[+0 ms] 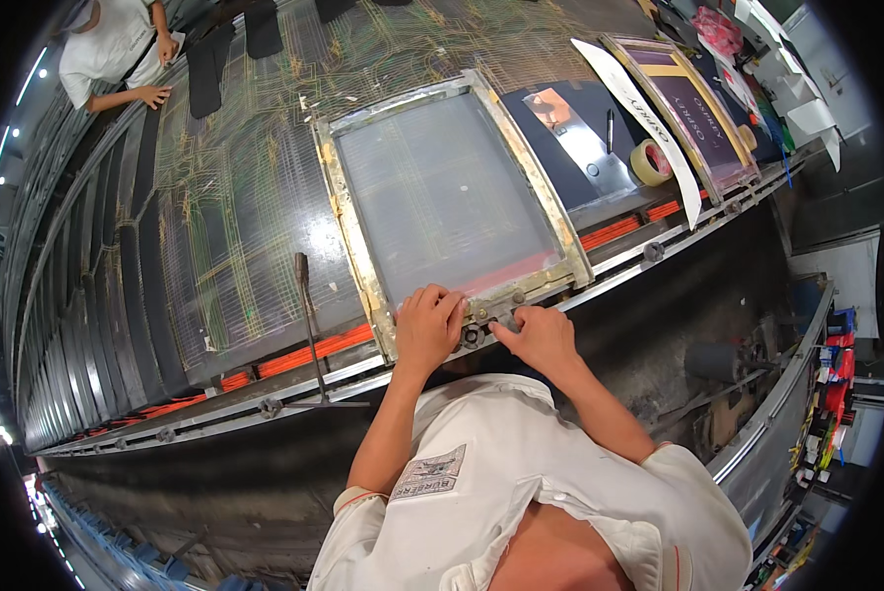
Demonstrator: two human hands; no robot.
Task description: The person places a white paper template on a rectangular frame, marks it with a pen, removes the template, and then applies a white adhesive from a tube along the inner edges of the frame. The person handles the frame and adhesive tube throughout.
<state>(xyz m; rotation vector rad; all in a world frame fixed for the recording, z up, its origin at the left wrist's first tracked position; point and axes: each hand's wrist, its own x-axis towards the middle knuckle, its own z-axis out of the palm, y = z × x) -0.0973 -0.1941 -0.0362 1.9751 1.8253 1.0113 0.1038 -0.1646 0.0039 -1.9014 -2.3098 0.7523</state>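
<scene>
Near the front edge of the desk (255, 295), a framed screen (447, 187) with a pale grey mesh is lying flat, its near bar running just above the front rail (619, 268). The left grip (430, 325) is resting on that bar, toward its left end, with the fingers bent loosely over it (whether they are closing on it I cannot tell). The right grip (535, 337) is sitting just below the bar, right of its middle, with the fingers curled and the thumb reaching left; it is touching the metal fittings there, though what it has hold of is not showing. A dark round knob (473, 337) is lying between the two, and the rest of the screen is stretching away from both toward the far edge.

Left of the screen, a metal rod (309, 325) is standing at the front edge. To the right, a pen (610, 131), a tape roll (639, 165) and a long white strip (647, 116) are lying, with a second frame (683, 98) beyond them. Past the far left corner, a co-worker (117, 49) is facing the desk.
</scene>
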